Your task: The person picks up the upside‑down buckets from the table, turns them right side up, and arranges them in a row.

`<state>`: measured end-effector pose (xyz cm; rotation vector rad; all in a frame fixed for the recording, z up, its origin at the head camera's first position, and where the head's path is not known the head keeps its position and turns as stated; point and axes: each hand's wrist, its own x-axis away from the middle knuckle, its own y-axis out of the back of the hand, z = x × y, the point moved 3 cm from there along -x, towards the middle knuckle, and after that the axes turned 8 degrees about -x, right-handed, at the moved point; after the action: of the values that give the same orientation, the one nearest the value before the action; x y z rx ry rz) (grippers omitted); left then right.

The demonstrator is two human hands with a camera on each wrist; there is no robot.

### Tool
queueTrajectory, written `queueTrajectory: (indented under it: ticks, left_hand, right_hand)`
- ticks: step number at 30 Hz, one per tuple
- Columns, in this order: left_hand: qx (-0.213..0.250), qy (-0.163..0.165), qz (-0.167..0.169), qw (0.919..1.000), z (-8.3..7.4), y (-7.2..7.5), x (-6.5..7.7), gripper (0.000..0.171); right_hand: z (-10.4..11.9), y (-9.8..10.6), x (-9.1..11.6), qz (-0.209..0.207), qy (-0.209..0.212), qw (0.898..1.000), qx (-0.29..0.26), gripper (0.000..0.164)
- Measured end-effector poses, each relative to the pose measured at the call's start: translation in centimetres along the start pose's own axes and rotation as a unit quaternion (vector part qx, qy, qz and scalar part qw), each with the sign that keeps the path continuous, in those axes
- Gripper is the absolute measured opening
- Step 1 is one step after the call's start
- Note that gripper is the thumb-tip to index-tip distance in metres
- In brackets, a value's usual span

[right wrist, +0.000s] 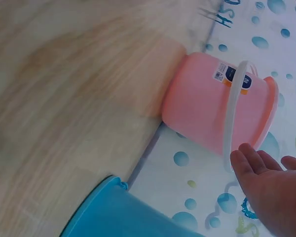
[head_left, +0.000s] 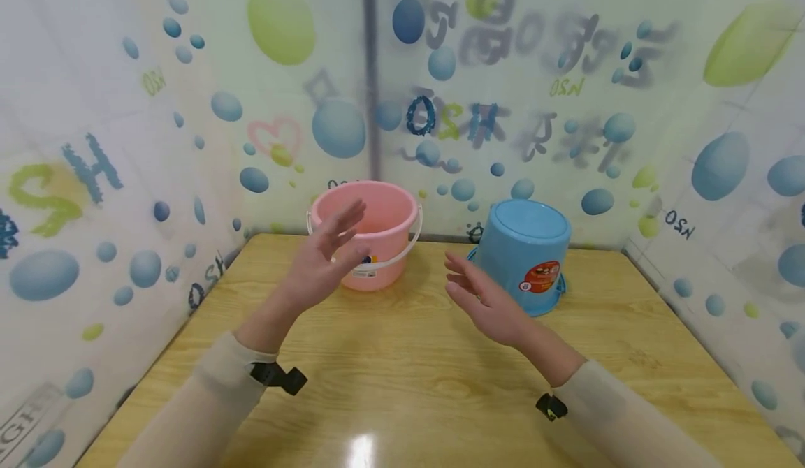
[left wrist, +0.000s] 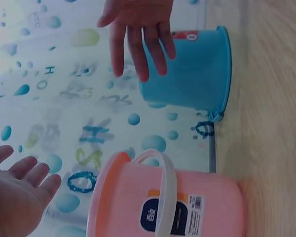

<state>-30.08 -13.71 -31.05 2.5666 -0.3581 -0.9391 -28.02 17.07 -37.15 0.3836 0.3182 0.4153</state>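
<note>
A pink bucket (head_left: 383, 244) stands upright at the back of the table, its white handle (head_left: 411, 244) hanging down in front. To its right, a blue bucket (head_left: 522, 251) is upside down, with its base facing up. My left hand (head_left: 321, 258) is raised in front of the pink bucket, fingers extended, holding nothing. My right hand (head_left: 487, 300) hovers in front of the blue bucket with straight fingers and holds nothing. In the left wrist view, a label (left wrist: 172, 215) shows on the pink bucket.
The wooden table (head_left: 402, 356) reaches back to a patterned curtain (head_left: 302, 147) with bubbles and lettering. More patterned curtain (head_left: 107, 202) flanks the left side and the right side. Dark straps with small devices sit on both wrists.
</note>
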Motion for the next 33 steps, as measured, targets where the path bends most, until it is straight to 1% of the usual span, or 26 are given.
queueTrajectory:
  ticks: [3, 4, 6, 8, 10, 16, 18, 20, 25, 29, 33]
  left_hand:
    - [0.001, -0.002, 0.042, 0.9991, -0.6, -1.8, 0.2, 0.073]
    - [0.001, 0.002, 0.056, 0.9984, -0.8, -2.4, 0.3, 0.074]
    - [-0.003, 0.005, 0.08, 0.9968, -0.9, -3.7, 0.5, 0.077]
    - [0.003, 0.007, 0.104, 0.9946, -0.8, -4.9, 0.7, 0.08]
    - [0.002, 0.009, 0.125, 0.9921, -0.6, -6.2, 0.8, 0.081]
    - [-0.01, -0.01, 0.184, 0.9828, 0.5, -9.6, 0.8, 0.083]
    - [-0.005, -0.002, 0.204, 0.979, 1.0, -10.5, 0.8, 0.083]
    - [-0.003, 0.017, 0.221, 0.9752, 1.5, -11.3, 0.8, 0.084]
    - [-0.005, 0.049, 0.243, 0.9688, 2.5, -13.1, 0.5, 0.085]
    - [-0.011, 0.061, 0.253, 0.9654, 3.1, -14.3, 0.2, 0.086]
    - [-0.026, 0.069, 0.264, 0.9617, 4.0, -15.3, -0.2, 0.089]
  right_hand:
    - [-0.6, 0.1, 1.1, 0.008, -0.002, 1.0, 0.009, 0.066]
    - [-0.7, 0.2, 1.4, 0.01, -0.001, 1.0, 0.012, 0.066]
    - [-1.0, 0.4, 2.1, 0.012, 0.001, 1.0, 0.016, 0.065]
    - [-1.3, 0.6, 2.8, 0.014, 0.001, 1.0, 0.019, 0.063]
    - [-1.5, 0.9, 3.6, 0.014, 0.006, 1.0, 0.028, 0.062]
    - [-1.9, 2.3, 5.8, 0.007, 0.02, 0.998, 0.065, 0.061]
    - [-2.1, 2.9, 6.5, 0.003, 0.017, 0.997, 0.081, 0.061]
    - [-2.4, 3.7, 7.1, -0.003, 0.014, 0.995, 0.097, 0.062]
    - [-3.4, 5.6, 8.6, -0.013, 0.009, 0.991, 0.131, 0.063]
    - [-4.2, 7.2, 9.6, -0.02, 0.001, 0.989, 0.148, 0.066]
    - [-5.2, 8.9, 10.5, -0.029, -0.026, 0.984, 0.174, 0.069]
